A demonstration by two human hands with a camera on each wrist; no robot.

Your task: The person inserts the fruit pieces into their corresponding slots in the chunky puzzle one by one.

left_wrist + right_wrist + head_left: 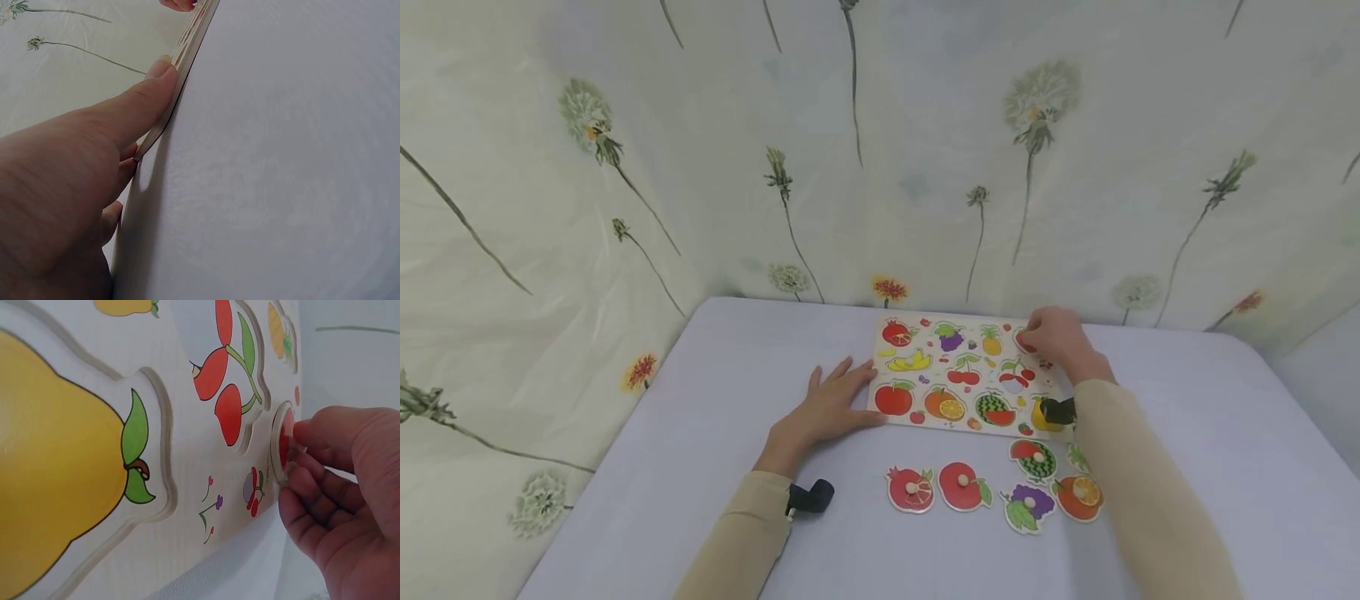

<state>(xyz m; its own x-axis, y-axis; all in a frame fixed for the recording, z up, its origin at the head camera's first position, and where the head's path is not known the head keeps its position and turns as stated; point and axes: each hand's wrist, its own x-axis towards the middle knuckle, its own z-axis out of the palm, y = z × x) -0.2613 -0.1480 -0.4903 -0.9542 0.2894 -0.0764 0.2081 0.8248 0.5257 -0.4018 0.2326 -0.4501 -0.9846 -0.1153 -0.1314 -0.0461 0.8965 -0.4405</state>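
A wooden fruit board [936, 367] lies flat near the table's back edge. At its top right corner my right hand [1060, 337] pinches a small red piece [1022, 340]; in the right wrist view that red piece [285, 440] sits tilted at the board's surface, with the fingers of my right hand [350, 481] around its knob. My left hand [827, 408] rests at the board's left edge, fingers spread and thumb at the lower corner. In the left wrist view, the thumb of my left hand [81, 162] touches the board's side [190, 59].
In front of the board lie loose knobbed pieces: a pomegranate [911, 490], an apple [964, 487], grapes [1027, 509], an orange [1078, 498] and a watermelon [1033, 460]. A leafy piece [1077, 457] is partly behind my right sleeve. A flowered curtain [910, 167] stands behind the table.
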